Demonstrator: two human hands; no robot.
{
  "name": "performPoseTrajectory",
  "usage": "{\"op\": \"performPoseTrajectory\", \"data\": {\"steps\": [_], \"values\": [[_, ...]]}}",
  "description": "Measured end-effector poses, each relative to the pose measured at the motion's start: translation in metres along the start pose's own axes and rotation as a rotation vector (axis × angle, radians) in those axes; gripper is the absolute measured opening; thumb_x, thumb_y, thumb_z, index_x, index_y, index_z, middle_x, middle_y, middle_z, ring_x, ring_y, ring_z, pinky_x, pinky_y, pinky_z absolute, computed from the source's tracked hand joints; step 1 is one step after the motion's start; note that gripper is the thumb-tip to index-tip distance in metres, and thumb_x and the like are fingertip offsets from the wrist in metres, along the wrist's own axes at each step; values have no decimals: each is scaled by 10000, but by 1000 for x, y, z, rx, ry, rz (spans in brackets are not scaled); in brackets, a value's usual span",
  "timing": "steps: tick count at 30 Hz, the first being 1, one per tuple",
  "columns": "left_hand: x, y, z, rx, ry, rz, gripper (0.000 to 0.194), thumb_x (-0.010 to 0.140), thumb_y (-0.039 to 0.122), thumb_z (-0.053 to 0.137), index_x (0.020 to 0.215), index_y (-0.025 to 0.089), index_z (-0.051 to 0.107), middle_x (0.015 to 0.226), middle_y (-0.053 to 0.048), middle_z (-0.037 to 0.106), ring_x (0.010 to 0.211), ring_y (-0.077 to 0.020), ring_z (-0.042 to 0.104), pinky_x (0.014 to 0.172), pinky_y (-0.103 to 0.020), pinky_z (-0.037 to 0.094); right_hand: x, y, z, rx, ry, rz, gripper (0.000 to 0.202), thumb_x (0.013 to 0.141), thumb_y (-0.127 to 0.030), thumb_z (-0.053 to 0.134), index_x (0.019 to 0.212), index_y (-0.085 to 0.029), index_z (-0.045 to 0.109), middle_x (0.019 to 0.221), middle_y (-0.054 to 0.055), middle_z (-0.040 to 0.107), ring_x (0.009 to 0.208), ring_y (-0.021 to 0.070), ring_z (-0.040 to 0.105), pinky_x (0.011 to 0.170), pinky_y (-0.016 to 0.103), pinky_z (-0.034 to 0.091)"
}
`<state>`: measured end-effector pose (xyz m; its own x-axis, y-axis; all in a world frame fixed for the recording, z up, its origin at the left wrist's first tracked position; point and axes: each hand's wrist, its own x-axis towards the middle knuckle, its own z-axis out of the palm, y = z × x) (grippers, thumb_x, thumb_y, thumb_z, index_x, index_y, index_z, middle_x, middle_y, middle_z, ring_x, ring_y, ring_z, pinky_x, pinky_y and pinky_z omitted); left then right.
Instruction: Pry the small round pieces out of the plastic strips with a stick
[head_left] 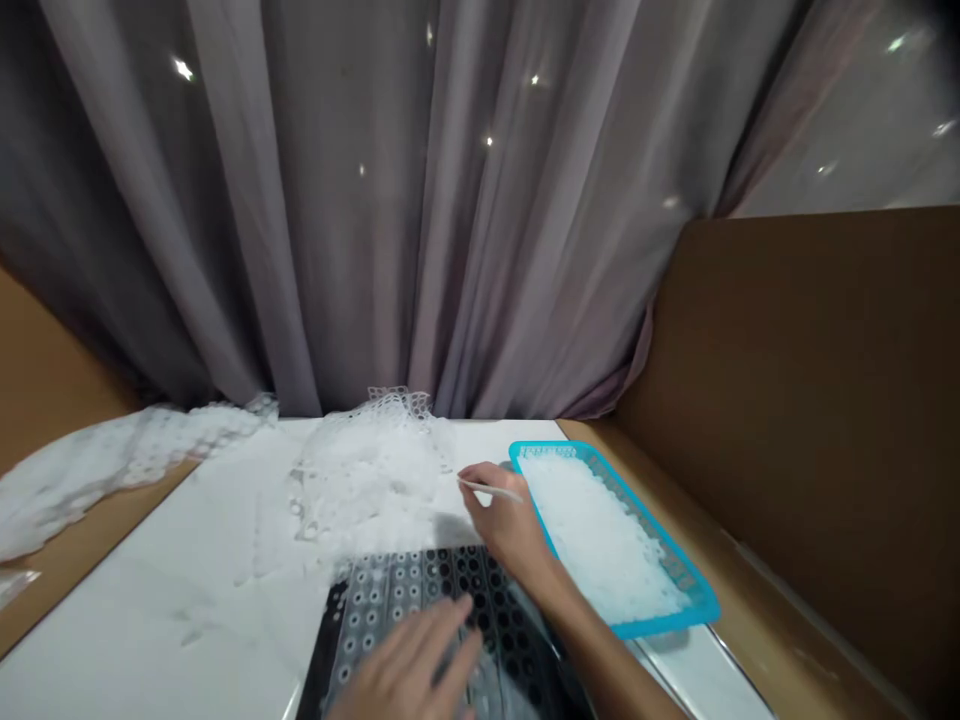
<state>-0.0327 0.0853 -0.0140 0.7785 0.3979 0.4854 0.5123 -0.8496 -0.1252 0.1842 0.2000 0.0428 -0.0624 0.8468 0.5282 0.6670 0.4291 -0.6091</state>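
Note:
My right hand [499, 515] is closed in a pinch around a thin, pale stick-like tool [491, 490], above the far edge of a black tray with rows of round holes [491, 585]. In the tray's left rows, the holes hold whitish ring-like pieces [367, 598]; those on the right look dark. My left hand [416, 660], somewhat blurred, is over the near part of the tray with its fingers stretched out and apart. It hides part of the holes and some clear material beneath it.
A blue basket [664, 535] full of small white pieces stands right of my right forearm. Behind the tray lies a heap of white netting-like pieces [375, 465]. More white perforated sheet [127, 455] lies at the left. Brown boards [795, 400] and a grey curtain [375, 220] enclose the table.

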Motion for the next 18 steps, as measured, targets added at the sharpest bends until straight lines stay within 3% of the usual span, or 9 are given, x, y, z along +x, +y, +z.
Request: {"op": "performPoseTrajectory", "data": {"steps": [4, 6, 8, 10, 12, 18], "values": [[27, -52, -31, -181, -142, -153, 490, 1063, 231, 534, 1550, 272, 570, 1465, -73, 717, 1320, -306, 696, 1160, -514, 564, -11, 28, -87, -224, 119, 5, 200, 1008, -261, 606, 1049, -247, 801, 1047, 87, 849, 931, 276, 811, 861, 378, 607], [29, -72, -31, -306, -202, -207, 406, 1083, 239, 508, 1472, 293, 610, 1376, -55, 735, 1224, -266, 714, 1112, -473, 573, -20, 47, -124, -389, 115, 78, 173, 966, -266, 633, 964, -241, 805, 1045, 104, 851, 917, 301, 813, 845, 404, 608], [26, -89, -23, -339, -211, -265, 320, 1097, 246, 466, 1349, 260, 662, 1308, -76, 731, 1160, -270, 715, 1061, -477, 575, -31, 59, -147, -475, 104, 128, 148, 928, -279, 663, 866, -236, 790, 1019, 113, 853, 923, 324, 811, 856, 434, 612], [20, -101, -15, -365, -220, -324, 290, 1113, 284, 446, 1288, 254, 674, 1303, -84, 699, 1147, -268, 700, 1039, -462, 568, -43, 57, -156, -428, 110, 118, 147, 939, -330, 683, 867, -239, 775, 1025, 107, 852, 954, 327, 809, 889, 452, 615], [14, -110, -11, -378, -225, -382, 291, 1126, 338, 433, 1267, 252, 672, 1296, -88, 669, 1134, -265, 688, 1014, -442, 561, -54, 40, -154, -268, 91, 66, 163, 985, -387, 692, 926, -254, 766, 1080, 90, 847, 1014, 310, 805, 926, 445, 616], [6, -123, -13, -372, -259, -510, 305, 1108, 458, 480, 1279, 270, 648, 1241, -72, 650, 1068, -266, 680, 913, -385, 541, -73, -28, -113, 192, -82, 11, 124, 1029, -318, 712, 923, -289, 772, 1113, 46, 830, 1056, 259, 789, 952, 409, 611]]}}
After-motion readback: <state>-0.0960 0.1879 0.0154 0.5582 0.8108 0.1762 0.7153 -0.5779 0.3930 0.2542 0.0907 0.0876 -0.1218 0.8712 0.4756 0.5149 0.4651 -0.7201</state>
